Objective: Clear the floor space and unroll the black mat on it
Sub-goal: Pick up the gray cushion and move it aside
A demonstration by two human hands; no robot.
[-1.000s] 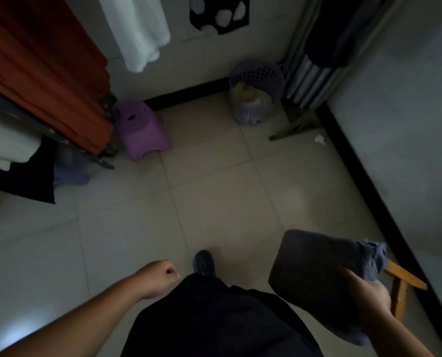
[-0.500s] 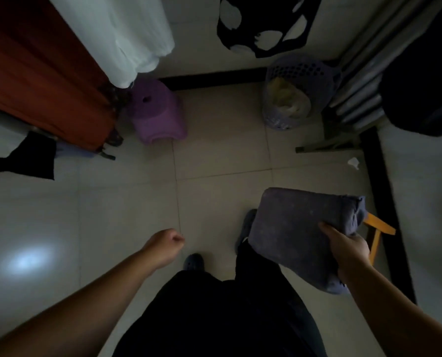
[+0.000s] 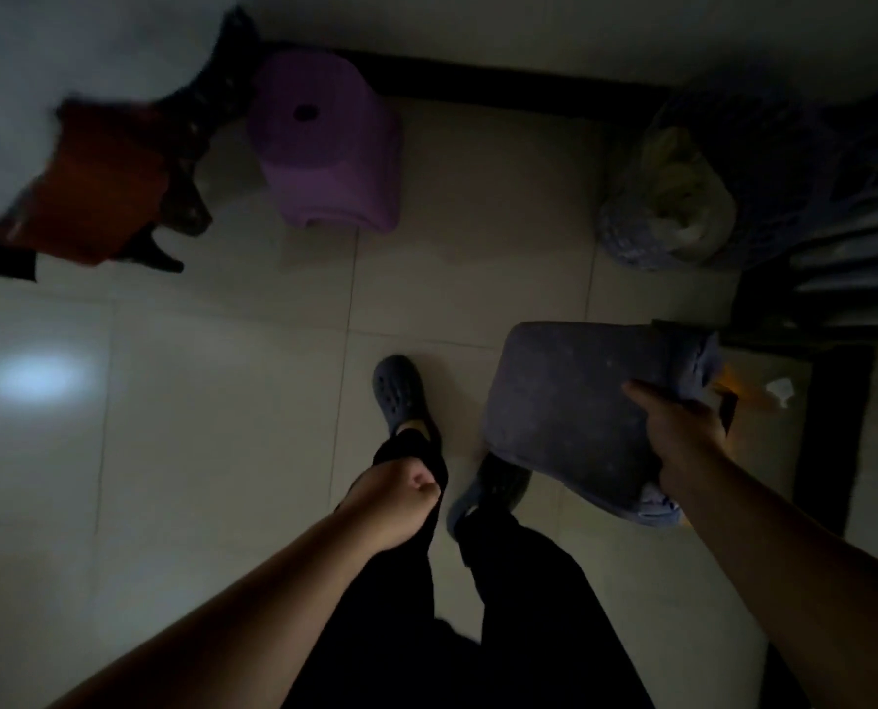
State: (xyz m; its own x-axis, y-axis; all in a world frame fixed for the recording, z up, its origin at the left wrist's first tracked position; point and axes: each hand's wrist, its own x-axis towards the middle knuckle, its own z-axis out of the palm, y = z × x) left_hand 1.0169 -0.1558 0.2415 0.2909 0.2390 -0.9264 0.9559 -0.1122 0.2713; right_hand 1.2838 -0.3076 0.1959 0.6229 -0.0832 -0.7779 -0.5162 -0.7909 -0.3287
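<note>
Our right hand fingers grasp the folded dark grey fabric bundle above the pale tiled floor, long axis running forward-right; left hand clenched, empty.

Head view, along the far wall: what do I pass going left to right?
Orange hanging cloth → purple stool → mesh laundry basket with pale cloth inside.
</note>
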